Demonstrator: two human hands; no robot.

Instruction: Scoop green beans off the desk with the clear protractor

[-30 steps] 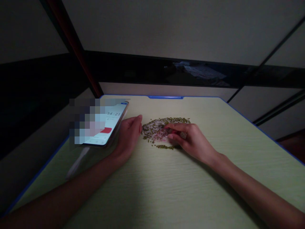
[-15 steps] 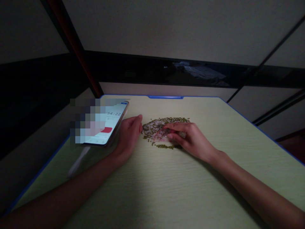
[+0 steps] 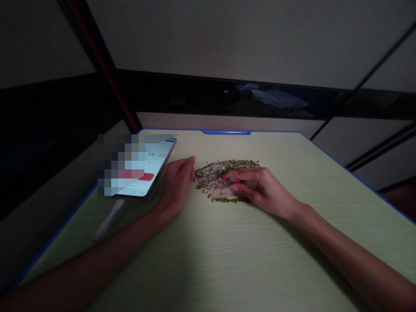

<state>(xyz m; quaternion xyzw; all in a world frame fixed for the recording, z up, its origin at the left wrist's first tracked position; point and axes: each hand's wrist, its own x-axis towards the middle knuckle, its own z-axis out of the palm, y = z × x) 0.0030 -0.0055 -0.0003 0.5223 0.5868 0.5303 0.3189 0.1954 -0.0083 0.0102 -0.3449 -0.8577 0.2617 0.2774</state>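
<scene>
Clear, pink-tinged, seemingly plastic film (image 3: pixel 221 190) right of centre, amid small green beans (image 3: pixel 243 163). I judge light, limp, slippery; pinch near edge. Right hand (image 3: pixel 264 190): fingers half-curled over film, grip unclear. Left hand (image 3: pixel 175 184): fingers curled, contents hidden.

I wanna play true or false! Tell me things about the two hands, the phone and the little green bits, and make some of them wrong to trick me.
1. The phone has a lit screen. True.
2. The left hand is between the phone and the green bits. True.
3. The right hand is nearer to the phone than the left hand is. False: the left hand is nearer.
4. Some of the green bits lie on the table. True.
5. The table is edged in red. False: its edge is blue.
6. Both hands wear gloves. False: both are bare.
</scene>
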